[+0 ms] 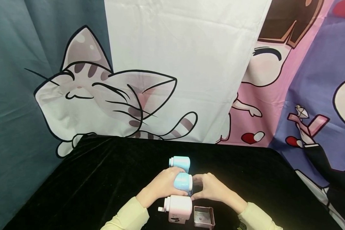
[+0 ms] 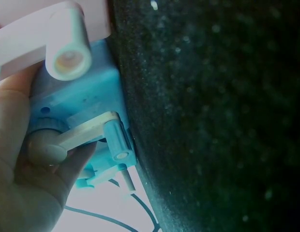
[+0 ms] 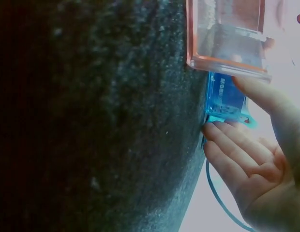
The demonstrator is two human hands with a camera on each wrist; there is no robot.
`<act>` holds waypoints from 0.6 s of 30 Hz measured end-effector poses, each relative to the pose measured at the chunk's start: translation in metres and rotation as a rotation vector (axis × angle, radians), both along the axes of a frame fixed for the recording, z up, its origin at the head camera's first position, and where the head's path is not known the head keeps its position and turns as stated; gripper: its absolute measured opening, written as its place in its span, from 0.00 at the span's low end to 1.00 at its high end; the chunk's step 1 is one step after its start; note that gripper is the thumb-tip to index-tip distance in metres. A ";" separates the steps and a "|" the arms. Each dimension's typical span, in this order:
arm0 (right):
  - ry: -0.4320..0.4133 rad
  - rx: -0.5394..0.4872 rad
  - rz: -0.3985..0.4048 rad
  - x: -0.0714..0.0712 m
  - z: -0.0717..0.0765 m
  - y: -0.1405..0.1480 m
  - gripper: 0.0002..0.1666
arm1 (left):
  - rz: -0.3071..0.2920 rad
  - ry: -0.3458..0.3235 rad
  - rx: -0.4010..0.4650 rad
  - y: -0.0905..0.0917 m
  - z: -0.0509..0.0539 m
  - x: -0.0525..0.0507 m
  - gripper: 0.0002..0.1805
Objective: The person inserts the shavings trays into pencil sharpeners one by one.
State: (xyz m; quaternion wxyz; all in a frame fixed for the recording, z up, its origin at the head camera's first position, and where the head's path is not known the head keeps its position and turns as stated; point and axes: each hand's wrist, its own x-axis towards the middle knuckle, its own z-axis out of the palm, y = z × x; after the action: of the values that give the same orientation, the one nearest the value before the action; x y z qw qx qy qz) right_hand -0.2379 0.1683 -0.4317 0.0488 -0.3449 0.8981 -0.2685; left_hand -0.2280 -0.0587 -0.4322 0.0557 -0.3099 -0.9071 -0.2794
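Three crank pencil sharpeners stand in a line in the head view. My left hand grips the middle blue pencil sharpener; its crank handle shows beside the fingers in the left wrist view. On that sharpener's right side, my right hand has its thumb and fingers at opposite edges of the blue see-through drawer. Nearest me is the pink pencil sharpener, with its crank to the left. A clear pinkish drawer, lying apart, sits to its right.
Behind the left hand stands another blue pencil sharpener. Black velvety cloth covers the table. A curtain with a printed cat hangs along the back edge.
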 end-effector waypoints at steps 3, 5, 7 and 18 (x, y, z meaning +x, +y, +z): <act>0.004 -0.007 0.008 -0.002 -0.001 -0.002 0.32 | 0.002 -0.010 0.003 0.000 -0.001 -0.001 0.35; 0.007 -0.009 0.014 -0.002 -0.001 -0.003 0.31 | 0.002 -0.013 0.004 0.000 -0.001 -0.001 0.35; 0.010 -0.008 0.019 -0.003 -0.001 -0.004 0.30 | 0.002 -0.015 0.006 0.000 -0.001 -0.001 0.35; -0.028 -0.025 0.028 -0.004 -0.001 -0.005 0.29 | 0.003 -0.021 0.011 0.000 0.000 0.000 0.35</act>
State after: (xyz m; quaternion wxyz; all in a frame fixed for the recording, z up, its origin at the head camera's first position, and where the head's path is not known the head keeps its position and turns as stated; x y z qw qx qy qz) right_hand -0.2415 0.1629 -0.4324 0.0608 -0.3544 0.8889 -0.2838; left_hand -0.2277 -0.0586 -0.4322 0.0484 -0.3055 -0.9064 -0.2877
